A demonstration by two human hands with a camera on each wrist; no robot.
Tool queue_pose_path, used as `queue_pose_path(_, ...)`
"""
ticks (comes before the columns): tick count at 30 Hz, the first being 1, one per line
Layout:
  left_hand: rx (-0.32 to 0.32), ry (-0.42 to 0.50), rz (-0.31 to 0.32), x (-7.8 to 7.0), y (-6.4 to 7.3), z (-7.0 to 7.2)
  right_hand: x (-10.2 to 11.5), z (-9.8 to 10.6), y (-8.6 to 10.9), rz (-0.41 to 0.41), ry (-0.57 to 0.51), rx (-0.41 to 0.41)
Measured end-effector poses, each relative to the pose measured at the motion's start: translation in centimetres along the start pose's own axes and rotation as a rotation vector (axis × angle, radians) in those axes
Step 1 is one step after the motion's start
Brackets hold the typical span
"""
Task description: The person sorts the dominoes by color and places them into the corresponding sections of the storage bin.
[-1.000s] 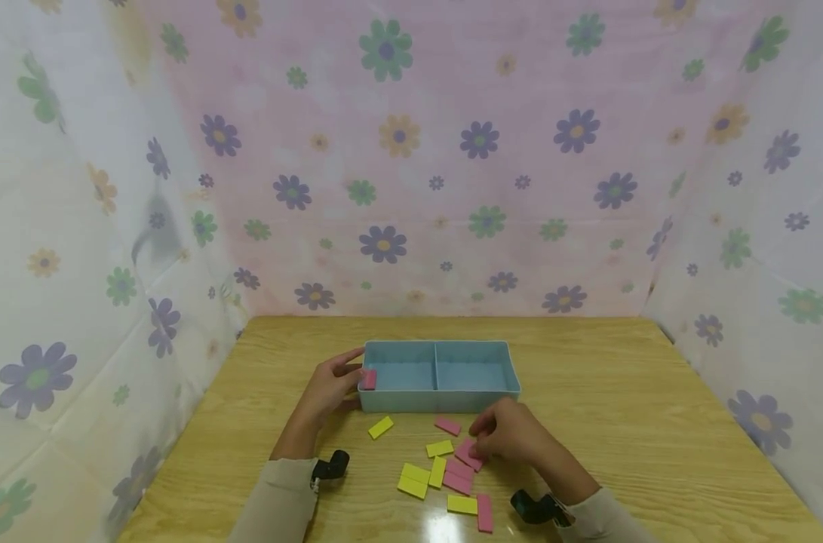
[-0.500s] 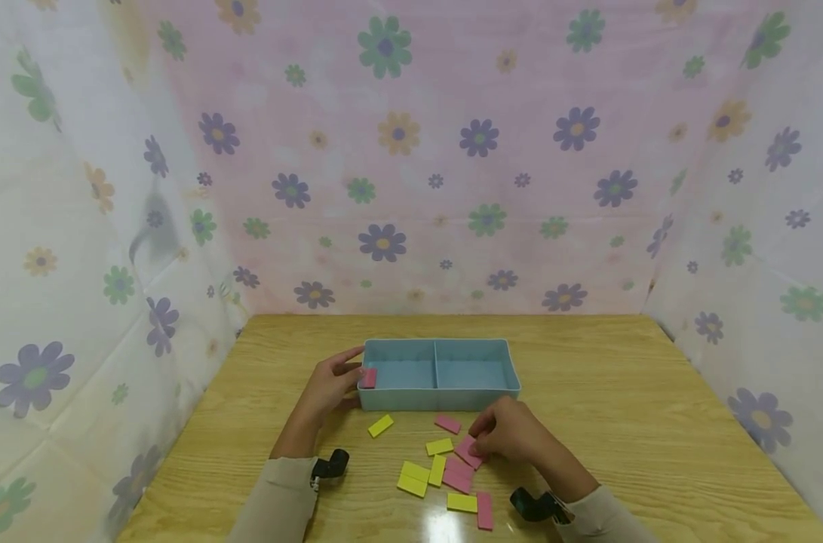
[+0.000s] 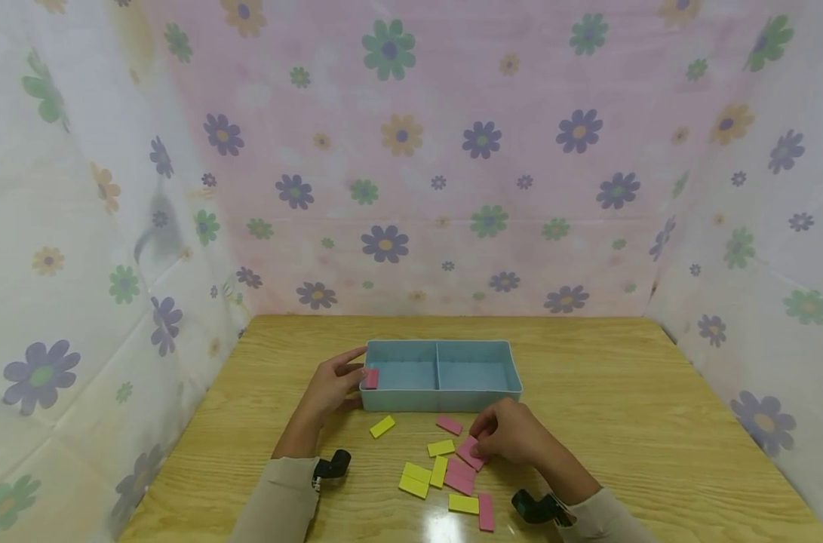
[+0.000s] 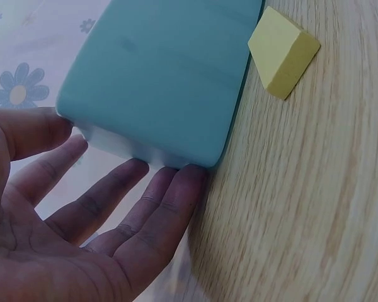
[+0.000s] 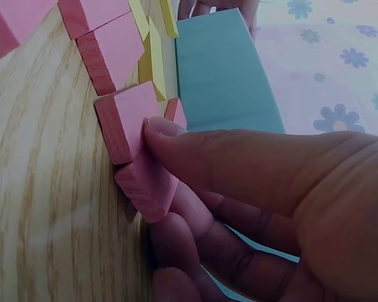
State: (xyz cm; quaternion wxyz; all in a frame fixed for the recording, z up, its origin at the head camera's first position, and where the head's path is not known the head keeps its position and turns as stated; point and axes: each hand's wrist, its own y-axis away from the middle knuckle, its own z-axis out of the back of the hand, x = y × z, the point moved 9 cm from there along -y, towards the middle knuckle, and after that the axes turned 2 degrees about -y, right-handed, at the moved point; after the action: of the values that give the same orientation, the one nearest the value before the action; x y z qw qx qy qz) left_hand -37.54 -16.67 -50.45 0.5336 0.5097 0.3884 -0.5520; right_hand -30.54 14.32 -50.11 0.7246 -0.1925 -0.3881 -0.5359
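A light blue two-compartment box (image 3: 445, 401) sits on the wooden table. My left hand (image 3: 331, 388) grips its left end, the fingers against the end wall and the thumb at the rim. A pink block (image 3: 371, 378) stands in the left compartment's near corner, beside that thumb. To the front right, my right hand (image 3: 509, 434) pinches at a pink block (image 3: 468, 452) on the table. In the right wrist view the thumb presses one pink block (image 5: 127, 116), and fingers curl by a second pink block (image 5: 150, 185) that touches it.
Several yellow blocks (image 3: 415, 480) and pink blocks (image 3: 459, 477) lie flat before the box. One yellow block (image 3: 382, 427) lies apart, near its front left. Flowered cloth (image 3: 445, 173) encloses the table at the back and both sides.
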Motion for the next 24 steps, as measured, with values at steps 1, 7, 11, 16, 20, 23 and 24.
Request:
queue_pose_path(1,0.003,0.005,0.001,0.1,0.0,0.0,0.1,0.0,0.0,0.004,-0.005,0.001)
queue_pose_path(7,0.0,0.017,0.007,0.3,-0.1,0.0,0.3,0.1,0.2,-0.015,-0.001,-0.002)
queue_pose_path(11,-0.016,-0.006,0.008,0.3,-0.2,0.1,0.1,0.3,0.1,-0.04,0.015,-0.02)
queue_pose_path(16,-0.011,0.012,0.008,0.1,-0.1,0.1,0.1,0.6,-0.1,-0.036,0.01,-0.036)
queue_pose_path(20,-0.01,0.01,0.008,-0.1,-0.1,0.1,0.5,1.0,0.0,-0.017,0.001,-0.047)
queue_pose_path(23,-0.017,0.001,0.022,0.1,-0.1,0.1,1.0,1.2,0.1,0.005,0.009,-0.057)
queue_pose_path(24,-0.019,0.0,0.025,0.1,-0.1,0.1,1.1,1.3,0.2,0.011,0.01,-0.06)
